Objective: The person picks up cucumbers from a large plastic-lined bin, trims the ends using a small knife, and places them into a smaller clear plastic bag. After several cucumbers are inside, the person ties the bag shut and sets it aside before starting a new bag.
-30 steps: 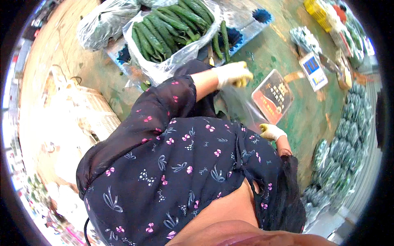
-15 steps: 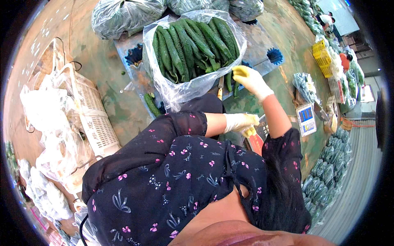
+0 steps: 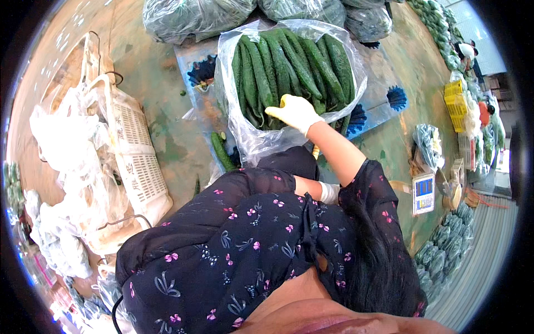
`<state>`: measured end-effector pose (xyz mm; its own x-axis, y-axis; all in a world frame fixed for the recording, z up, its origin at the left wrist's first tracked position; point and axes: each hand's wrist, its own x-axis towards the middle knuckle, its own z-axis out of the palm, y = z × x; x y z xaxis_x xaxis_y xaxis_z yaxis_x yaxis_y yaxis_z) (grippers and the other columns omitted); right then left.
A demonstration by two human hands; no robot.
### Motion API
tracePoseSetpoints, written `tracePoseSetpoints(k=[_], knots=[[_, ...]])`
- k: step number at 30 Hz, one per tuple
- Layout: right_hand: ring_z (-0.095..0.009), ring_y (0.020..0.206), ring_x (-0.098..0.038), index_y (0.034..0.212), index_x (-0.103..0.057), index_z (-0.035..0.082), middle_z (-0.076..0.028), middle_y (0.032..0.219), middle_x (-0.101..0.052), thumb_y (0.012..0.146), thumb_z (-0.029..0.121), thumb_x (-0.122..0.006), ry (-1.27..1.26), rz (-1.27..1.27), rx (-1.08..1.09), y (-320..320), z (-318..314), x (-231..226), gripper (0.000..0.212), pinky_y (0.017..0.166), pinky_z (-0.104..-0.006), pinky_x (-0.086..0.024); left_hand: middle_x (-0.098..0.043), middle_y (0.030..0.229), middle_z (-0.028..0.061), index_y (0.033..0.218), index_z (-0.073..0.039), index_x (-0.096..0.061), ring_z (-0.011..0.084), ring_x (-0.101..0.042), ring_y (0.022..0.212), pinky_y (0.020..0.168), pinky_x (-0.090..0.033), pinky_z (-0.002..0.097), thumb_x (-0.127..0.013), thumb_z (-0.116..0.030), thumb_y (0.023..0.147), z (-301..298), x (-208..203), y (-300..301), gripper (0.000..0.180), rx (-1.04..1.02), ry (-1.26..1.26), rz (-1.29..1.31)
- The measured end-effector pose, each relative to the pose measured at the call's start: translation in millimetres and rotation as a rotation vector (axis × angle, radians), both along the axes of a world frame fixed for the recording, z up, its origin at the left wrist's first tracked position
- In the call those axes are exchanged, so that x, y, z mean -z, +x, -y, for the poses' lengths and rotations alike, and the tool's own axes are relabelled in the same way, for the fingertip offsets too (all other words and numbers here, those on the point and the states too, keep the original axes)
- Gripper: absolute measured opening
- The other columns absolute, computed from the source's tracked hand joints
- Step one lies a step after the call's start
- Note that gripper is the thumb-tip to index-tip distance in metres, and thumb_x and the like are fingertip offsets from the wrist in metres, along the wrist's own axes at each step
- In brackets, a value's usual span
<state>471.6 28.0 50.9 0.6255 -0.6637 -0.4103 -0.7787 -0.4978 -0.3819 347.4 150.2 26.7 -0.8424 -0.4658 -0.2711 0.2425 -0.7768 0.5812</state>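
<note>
A clear plastic bag [image 3: 235, 127], open at the top, holds a row of dark green cucumbers [image 3: 276, 67] in front of me. Over the near ends of the cucumbers is my right hand [image 3: 297, 113], in a white glove with yellow fingertips. Its thumb and a finger stand apart; I see nothing held, though its underside is hidden. Only the glove cuff of my left hand [image 3: 329, 193] shows beside my right sleeve, its fingers out of sight. A yellowish handle [image 3: 316, 151] sticks out below my right forearm. Left of the bag lies a loose cucumber [image 3: 222, 150].
Filled plastic bags [image 3: 198, 16] stand behind the open one. Under it lies a blue sheet [image 3: 370, 123] with dark blue bristly rosettes [image 3: 396, 97]. A white crate [image 3: 135, 150] stands left; a scale display [image 3: 423, 193] is right. People [image 3: 467, 51] work far right.
My right hand has moved left from beside the bag to above the cucumbers. My left hand has slipped mostly out of sight behind my right arm. The whole view has shifted a little.
</note>
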Motion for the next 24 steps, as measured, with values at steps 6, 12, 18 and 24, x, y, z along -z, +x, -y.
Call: tracePoseSetpoints(k=[6,12,18,24], knots=[[-0.034,0.081,-0.062,0.095,-0.054,-0.003,-0.02,0.084,-0.063,0.071,0.046,-0.066,-0.07,0.21,0.158,6.2,3.5,34.3,0.056,0.074,-0.0387,-0.048,-0.056,0.076,0.0109,0.12,-0.023,-0.035,0.02,-0.053,0.056,0.049,-0.043,0.0364,-0.053,-0.02,0.087,-3.0,-6.1,-1.9,0.037,0.019,-0.024,0.004],[-0.011,0.056,-0.051,0.103,-0.058,0.002,-0.002,0.069,-0.059,0.086,0.032,-0.054,1.294,0.867,0.502,-59.9,34.5,-15.7,0.035,0.054,-0.0268,-0.042,-0.056,0.076,0.0098,0.121,-0.023,-0.035,0.0189,-0.053,0.056,0.049,-0.044,0.0353,-0.053,-0.02,0.087,-0.8,-3.1,4.3,0.039,-0.038,-0.002,0.019],[-0.014,0.053,-0.048,0.117,-0.046,-0.008,-0.004,0.064,-0.054,0.085,0.032,-0.055,1.116,1.148,0.511,-158.0,8.8,-42.0,0.052,0.05,-0.0272,-0.036,-0.056,0.076,0.0086,0.123,-0.024,-0.034,0.0178,-0.053,0.055,0.049,-0.044,0.0342,-0.053,-0.021,0.087,0.4,0.7,2.7,0.04,-0.046,0.035,0.049],[-0.014,0.053,-0.043,0.122,-0.044,-0.007,-0.002,0.065,-0.05,0.084,0.035,-0.056,1.071,1.32,0.504,-243.2,-22.3,-36.7,0.059,0.05,-0.0287,-0.034,-0.056,0.076,0.0075,0.124,-0.024,-0.034,0.0167,-0.053,0.054,0.048,-0.044,0.0331,-0.053,-0.021,0.087,2.1,-1.9,-6.8,0.041,-0.036,0.067,0.091]])
